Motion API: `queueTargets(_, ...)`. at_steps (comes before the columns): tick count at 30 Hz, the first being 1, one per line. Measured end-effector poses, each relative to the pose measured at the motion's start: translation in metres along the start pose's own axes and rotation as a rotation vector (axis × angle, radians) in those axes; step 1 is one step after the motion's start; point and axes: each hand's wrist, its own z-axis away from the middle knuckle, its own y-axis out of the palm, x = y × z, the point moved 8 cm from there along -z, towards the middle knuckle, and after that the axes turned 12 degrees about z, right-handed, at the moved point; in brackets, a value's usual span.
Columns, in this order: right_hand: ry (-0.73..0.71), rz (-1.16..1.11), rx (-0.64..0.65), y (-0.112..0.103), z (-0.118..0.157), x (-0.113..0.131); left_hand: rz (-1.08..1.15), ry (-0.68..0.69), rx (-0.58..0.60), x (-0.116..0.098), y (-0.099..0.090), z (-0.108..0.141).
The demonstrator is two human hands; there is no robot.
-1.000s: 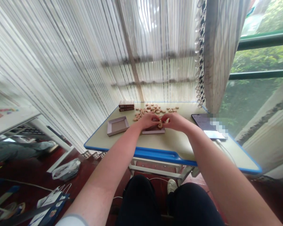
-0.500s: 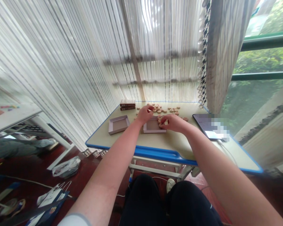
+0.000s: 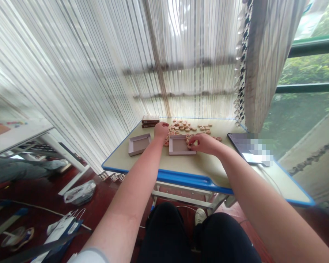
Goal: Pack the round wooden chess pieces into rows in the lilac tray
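Note:
Round wooden Chinese chess pieces [image 3: 182, 128] lie scattered over the far middle of the table. My left hand [image 3: 161, 130] is among the pieces at the left of this spread, its fingers bent and a little apart; the fingertips partly hide what lies under them. My right hand [image 3: 201, 141] pinches a chess piece [image 3: 189, 146] at the right end of a shallow open cardboard box [image 3: 182, 152]. More pieces are stacked in a row beside those fingers, inside the box's right end. The rest of the box's floor is bare.
A second shallow box [image 3: 139, 145] lies to the left, with two dark brown boxes [image 3: 150, 121] stacked behind it. A tablet with a cable [image 3: 242, 148] rests at the right. The table [image 3: 142, 163] has a blue edge; curtains hang behind it.
My left hand has moved left, away from above the box, to the pieces at the left. My right hand has stayed at the box's right end, fingers still on a piece.

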Motion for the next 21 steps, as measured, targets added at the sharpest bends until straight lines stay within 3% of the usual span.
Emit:
queueTargets(2,0.008,-0.021,-0.002,-0.003,0.001,0.000,0.027,-0.145,-0.091,0.016,-0.014,-0.007)
queueTargets(5,0.032,-0.041,-0.034,-0.007,0.001,-0.002,-0.006,-0.171,-0.131,0.018,-0.027,-0.009)
queueTargets(11,0.090,-0.041,-0.161,-0.009,-0.002,-0.014,-0.403,-0.075,0.189,-0.001,-0.011,0.008)
queueTargets(16,0.110,-0.036,-0.177,-0.003,-0.005,-0.020,-0.605,-0.081,0.402,0.001,0.002,0.015)
queueTargets(21,0.127,-0.020,-0.202,-0.004,-0.005,-0.022,-0.672,-0.072,0.428,-0.001,0.003,0.019)
